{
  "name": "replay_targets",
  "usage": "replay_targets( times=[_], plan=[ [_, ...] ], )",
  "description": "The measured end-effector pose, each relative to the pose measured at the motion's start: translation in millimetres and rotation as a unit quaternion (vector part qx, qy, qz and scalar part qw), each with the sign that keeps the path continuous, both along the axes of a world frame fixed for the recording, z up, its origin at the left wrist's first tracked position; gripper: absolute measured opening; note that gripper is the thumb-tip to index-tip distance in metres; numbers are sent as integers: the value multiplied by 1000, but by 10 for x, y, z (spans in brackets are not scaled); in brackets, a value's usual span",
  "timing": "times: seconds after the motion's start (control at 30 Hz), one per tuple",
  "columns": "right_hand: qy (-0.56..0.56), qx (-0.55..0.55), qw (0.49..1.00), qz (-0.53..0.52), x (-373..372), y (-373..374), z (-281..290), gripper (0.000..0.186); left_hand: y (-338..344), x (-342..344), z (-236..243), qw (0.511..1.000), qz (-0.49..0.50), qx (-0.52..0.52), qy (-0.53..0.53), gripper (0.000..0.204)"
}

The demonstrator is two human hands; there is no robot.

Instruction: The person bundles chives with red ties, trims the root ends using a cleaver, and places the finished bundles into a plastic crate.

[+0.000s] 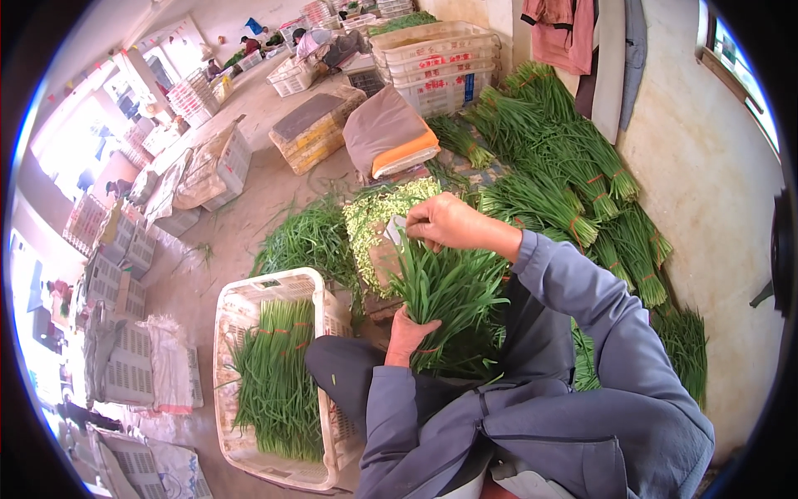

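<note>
At our far left, pale slatted crates (126, 362) stand in a row along the bright side of the room, some draped with whitish sacks (173, 358). Nearer to us, a white plastic basket (249, 293) sits on the floor, tied green bundles (278, 387) lying lengthwise inside it. Just beyond its far end, loose green leaves (306, 237) spread in a heap. Next to that heap, pale cut pieces (362, 218) cover much of a low work surface in front of us.

Our left hand (409, 334) is closed around the lower part of a leafy green bunch (449, 287), which it holds above our lap, leaf tips fanning upward and to the right. A small pale flat thing (396, 229) shows just left of our right hand (436, 224), too little of it visible to name. That hand hangs over the top of the bunch, fingers curled toward the thumb; we cannot tell whether it grips anything.

Beyond, large pale crates (436, 87) stand stacked. To our right, many tied bundles (573, 158) lie heaped against the wall (706, 175), below a hanging pink garment (565, 33).
</note>
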State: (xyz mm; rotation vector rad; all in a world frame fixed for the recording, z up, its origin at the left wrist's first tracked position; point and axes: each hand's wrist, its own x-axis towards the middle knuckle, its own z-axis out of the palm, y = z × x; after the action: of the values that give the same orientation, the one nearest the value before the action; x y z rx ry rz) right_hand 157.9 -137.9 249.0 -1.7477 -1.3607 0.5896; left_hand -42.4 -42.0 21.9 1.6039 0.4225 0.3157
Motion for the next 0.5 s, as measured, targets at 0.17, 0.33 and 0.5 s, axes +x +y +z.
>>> replay_targets(
  times=[0.17, 0.33, 0.5],
  plan=[
    [274, 184, 942, -66, 371, -199, 54, 16, 43, 32, -130, 999, 4, 48, 17, 50],
    [113, -80, 988, 64, -28, -352, 261, 28, 71, 10, -177, 1000, 16, 5, -12, 50],
    [292, 36, 953, -66, -10, -272, -12, 30, 44, 35, -124, 1000, 14, -21, -9, 46]
  ],
)
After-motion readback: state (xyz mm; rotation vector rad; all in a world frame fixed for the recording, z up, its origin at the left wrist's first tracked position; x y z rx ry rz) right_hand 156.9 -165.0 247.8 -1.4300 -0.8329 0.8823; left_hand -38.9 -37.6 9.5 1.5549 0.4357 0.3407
